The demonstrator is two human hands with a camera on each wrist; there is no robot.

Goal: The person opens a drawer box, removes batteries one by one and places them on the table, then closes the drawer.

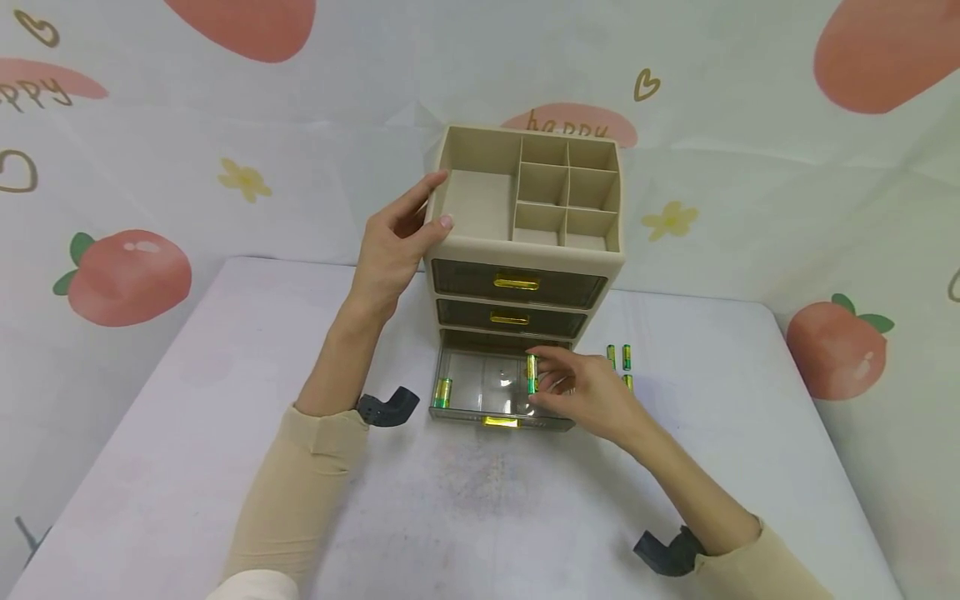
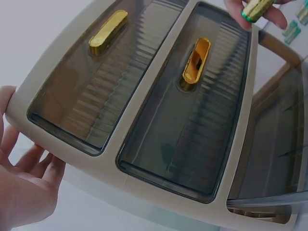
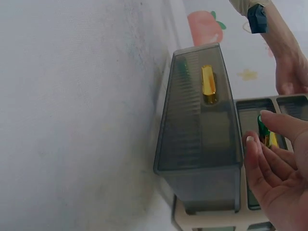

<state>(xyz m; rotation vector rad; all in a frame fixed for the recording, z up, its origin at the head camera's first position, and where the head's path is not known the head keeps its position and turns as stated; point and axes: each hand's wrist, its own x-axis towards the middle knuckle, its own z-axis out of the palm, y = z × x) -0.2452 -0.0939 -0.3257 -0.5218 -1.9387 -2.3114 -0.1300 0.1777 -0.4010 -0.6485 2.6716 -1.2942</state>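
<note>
A beige desktop drawer organizer (image 1: 525,247) stands upright, its bottom clear drawer (image 1: 480,379) pulled out. At the organizer's left side my left hand (image 1: 393,242) holds the upper edge, thumb and index fingertips at the rim; other fingers lie against the side wall in the left wrist view. Over the right part of the open drawer, my right hand (image 1: 592,392) pinches a green-and-gold battery (image 1: 532,373) between thumb and fingertips. Inside the drawer, at its left end, sit green-and-gold batteries (image 1: 443,392).
Several more batteries (image 1: 627,357) stand on the white table (image 1: 465,517) right of the organizer, partly behind my right hand. Two upper drawers (image 1: 517,284) with gold handles are closed. The top compartments (image 1: 480,204) hold nothing visible. A patterned cloth backdrop (image 1: 360,75) rises behind.
</note>
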